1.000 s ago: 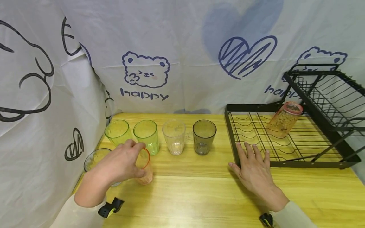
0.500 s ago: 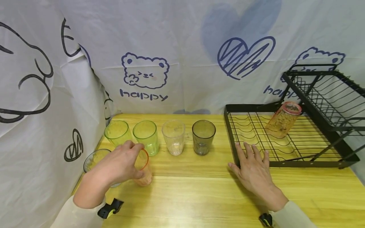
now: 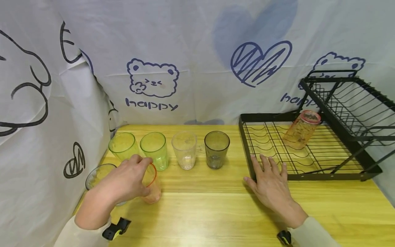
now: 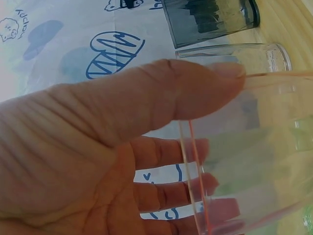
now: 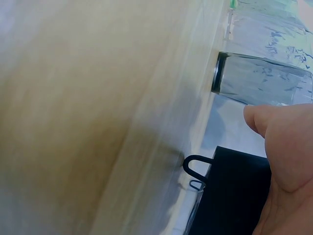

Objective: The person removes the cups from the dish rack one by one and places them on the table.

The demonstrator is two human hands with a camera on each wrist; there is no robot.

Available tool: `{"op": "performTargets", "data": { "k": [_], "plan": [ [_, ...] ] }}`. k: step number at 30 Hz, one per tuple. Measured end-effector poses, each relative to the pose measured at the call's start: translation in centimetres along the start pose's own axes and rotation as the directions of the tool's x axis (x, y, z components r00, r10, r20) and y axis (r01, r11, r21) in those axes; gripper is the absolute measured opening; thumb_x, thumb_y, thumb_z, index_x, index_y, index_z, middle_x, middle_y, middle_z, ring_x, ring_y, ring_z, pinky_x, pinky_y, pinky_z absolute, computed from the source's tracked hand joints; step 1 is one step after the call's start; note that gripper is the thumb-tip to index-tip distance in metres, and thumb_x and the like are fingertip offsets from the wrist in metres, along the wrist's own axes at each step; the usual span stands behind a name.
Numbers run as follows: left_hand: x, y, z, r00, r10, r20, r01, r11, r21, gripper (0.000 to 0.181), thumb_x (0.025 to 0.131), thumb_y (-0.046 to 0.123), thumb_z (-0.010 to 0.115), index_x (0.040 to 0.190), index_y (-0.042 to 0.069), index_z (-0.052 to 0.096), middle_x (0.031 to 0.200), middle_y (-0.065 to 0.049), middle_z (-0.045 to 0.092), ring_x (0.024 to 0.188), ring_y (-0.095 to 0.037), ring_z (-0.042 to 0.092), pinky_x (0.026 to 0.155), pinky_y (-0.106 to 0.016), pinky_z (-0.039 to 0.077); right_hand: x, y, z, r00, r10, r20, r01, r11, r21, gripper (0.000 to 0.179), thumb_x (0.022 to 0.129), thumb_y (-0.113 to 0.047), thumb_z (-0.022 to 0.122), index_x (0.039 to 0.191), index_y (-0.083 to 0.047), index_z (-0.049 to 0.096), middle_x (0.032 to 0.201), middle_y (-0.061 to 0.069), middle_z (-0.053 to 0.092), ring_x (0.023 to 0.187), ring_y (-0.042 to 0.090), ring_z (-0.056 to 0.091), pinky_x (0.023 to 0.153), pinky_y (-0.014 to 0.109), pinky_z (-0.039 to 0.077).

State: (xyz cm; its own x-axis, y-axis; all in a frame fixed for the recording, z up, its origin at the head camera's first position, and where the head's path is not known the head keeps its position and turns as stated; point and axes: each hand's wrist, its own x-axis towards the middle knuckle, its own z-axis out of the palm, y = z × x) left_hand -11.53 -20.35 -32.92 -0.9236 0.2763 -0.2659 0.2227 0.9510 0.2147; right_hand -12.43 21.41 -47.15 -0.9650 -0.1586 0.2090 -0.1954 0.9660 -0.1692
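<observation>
My left hand (image 3: pixel 126 180) grips an orange-rimmed clear tumbler (image 3: pixel 152 192) at the left of the table. In the left wrist view the thumb (image 4: pixel 195 90) lies along one side of this tumbler (image 4: pixel 264 161), and the fingers are on the other, beyond its rim. My right hand (image 3: pixel 273 188) is spread with straight fingers over the front left corner of a black wire dish rack (image 3: pixel 324 177). From the right wrist, that hand's thumb (image 5: pixel 259 120) shows beside the rack's dark frame (image 5: pixel 234 196). An orange tumbler with a pink end (image 3: pixel 300 132) leans tilted inside the rack.
Behind the left hand stand a yellow-green tumbler (image 3: pixel 123 145), a green tumbler (image 3: pixel 154 151), a clear tumbler (image 3: pixel 185 151) and a grey tumbler (image 3: pixel 216 151). Another clear, dark-rimmed glass (image 3: pixel 97 175) is partly hidden by the left arm. The rack's upper tier (image 3: pixel 358 99) rises at right.
The whole head view has shifted slightly, so everything appears a little further left. The left hand keeps its grip on the orange-rimmed tumbler, and the right hand stays at the rack's corner.
</observation>
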Motion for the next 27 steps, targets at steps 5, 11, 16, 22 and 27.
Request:
{"op": "performTargets", "data": {
  "k": [5,11,16,22,27],
  "plan": [
    [-0.05,-0.08,0.01,1.0,0.004,0.001,-0.004,1.0,-0.006,0.092,0.08,0.028,0.093,0.156,0.006,0.046,0.147,-0.026,0.051,0.131,-0.051,0.052,0.098,-0.066,0.053,0.01,-0.01,0.0,1.0,-0.002,0.003,0.002,1.0,0.006,0.081,0.101,-0.05,0.066,0.164,-0.01,0.036,0.164,0.027,0.036,0.15,0.055,0.031,0.116,0.084,0.015],
    [-0.06,-0.11,0.03,1.0,0.007,-0.016,-0.007,1.0,0.004,0.094,0.082,0.042,0.09,0.157,0.006,0.045,0.148,-0.028,0.05,0.131,-0.053,0.052,0.099,-0.068,0.051,0.09,0.0,0.02,1.0,-0.008,-0.007,0.008,1.0,0.006,0.08,0.101,-0.049,0.067,0.164,-0.01,0.037,0.163,0.027,0.038,0.149,0.055,0.033,0.116,0.084,0.016],
    [0.37,0.09,-0.06,1.0,0.008,-0.017,-0.008,1.0,-0.001,0.088,0.085,0.039,0.088,0.155,0.004,0.047,0.144,-0.028,0.052,0.129,-0.052,0.054,0.1,-0.067,0.052,0.13,0.22,-0.18,1.0,-0.011,-0.025,0.011,1.0,0.0,0.08,0.1,-0.048,0.069,0.163,-0.01,0.038,0.162,0.027,0.039,0.148,0.055,0.034,0.115,0.084,0.017],
    [0.66,0.2,-0.03,1.0,0.018,-0.017,-0.018,1.0,-0.013,0.087,0.085,0.036,0.088,0.154,0.003,0.047,0.144,-0.029,0.053,0.13,-0.052,0.054,0.102,-0.067,0.051,0.11,0.46,-0.4,1.0,-0.008,-0.025,0.008,1.0,-0.013,0.079,0.101,-0.048,0.068,0.163,-0.01,0.039,0.162,0.027,0.04,0.147,0.054,0.036,0.115,0.083,0.019],
    [0.43,-0.17,0.08,1.0,0.011,-0.008,-0.012,1.0,-0.019,0.086,0.085,0.036,0.088,0.153,0.004,0.048,0.144,-0.028,0.053,0.129,-0.052,0.054,0.099,-0.067,0.052,0.1,0.1,-0.23,1.0,-0.006,-0.021,0.006,1.0,-0.006,0.076,0.102,-0.049,0.065,0.163,-0.011,0.04,0.161,0.026,0.042,0.147,0.053,0.038,0.115,0.083,0.022]
  ]
}}
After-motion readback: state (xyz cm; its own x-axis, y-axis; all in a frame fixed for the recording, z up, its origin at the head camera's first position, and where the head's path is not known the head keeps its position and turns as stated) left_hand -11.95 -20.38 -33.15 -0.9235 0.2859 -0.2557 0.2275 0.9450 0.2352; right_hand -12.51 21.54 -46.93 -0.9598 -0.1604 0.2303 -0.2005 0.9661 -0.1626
